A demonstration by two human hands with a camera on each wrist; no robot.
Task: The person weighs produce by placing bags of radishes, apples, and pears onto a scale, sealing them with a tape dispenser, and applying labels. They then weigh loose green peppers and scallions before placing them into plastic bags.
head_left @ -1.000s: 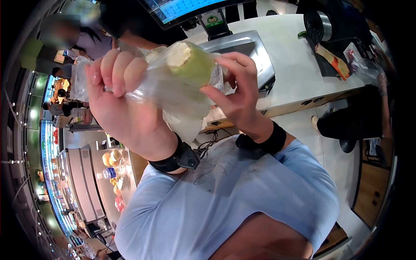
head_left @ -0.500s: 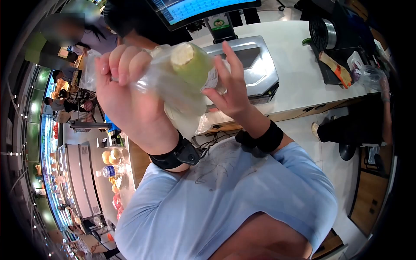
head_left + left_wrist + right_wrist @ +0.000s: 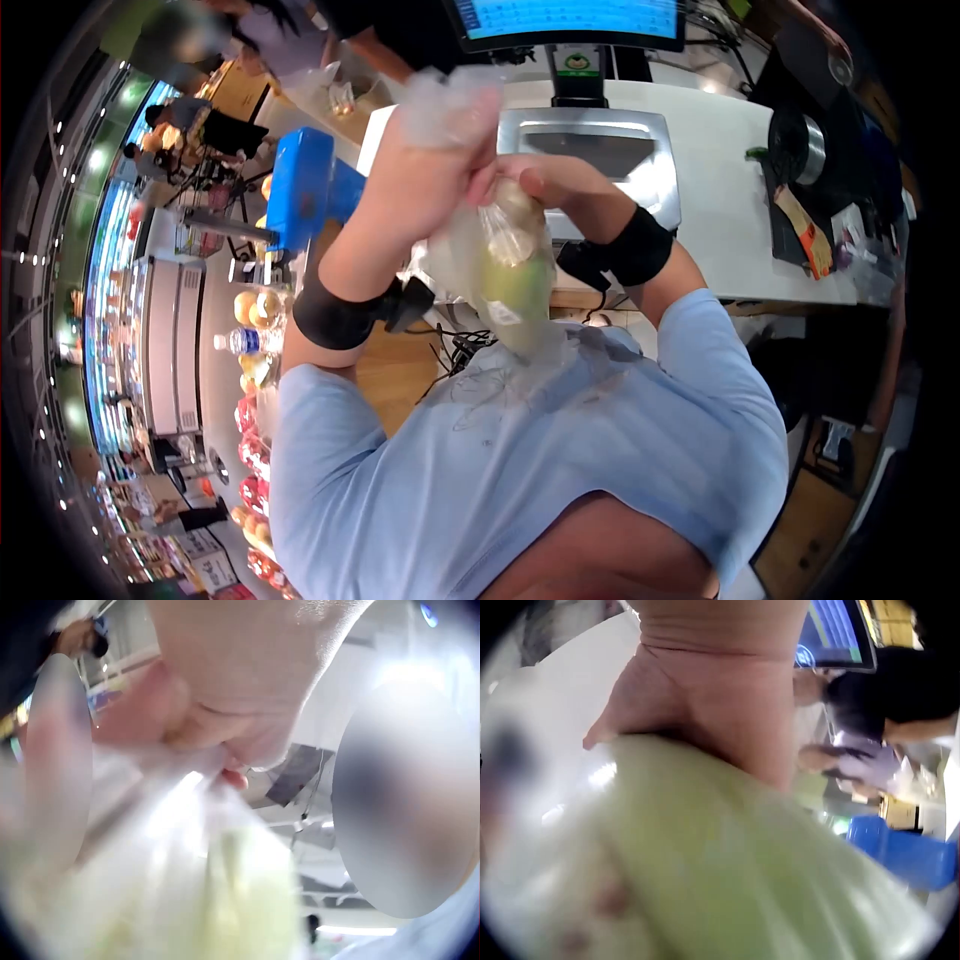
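- White counter (image 3: 715,200), largest entry: the bagged load hangs near its front edge, on the shirt side; should the hold fail, I judge it could strike that edge or drop past it.
- Metal-topped unit (image 3: 590,155), on the counter: just beyond the right hand; a wide swing of the wrist might knock it.
- Clear plastic bag (image 3: 460,255): thin, glossy, crinkled, neck bunched; held in the air between the shirt and the counter. My main worry is a tear or slip, caused by the load's weight dragging on slick film, or by twisting too hard.
- Left hand (image 3: 425,180): clenched round the bag's neck, a loose tuft of film above it.
- Right hand (image 3: 570,185): meets the left at the neck; I cannot tell whether its fingers grasp film.
- Green produce (image 3: 515,280), inside the bag: pale green, smooth, elongated, with a cream end uppermost; kind and count unclear to me.
- White label (image 3: 504,314), smallest: low on the bagged load, print illegible.
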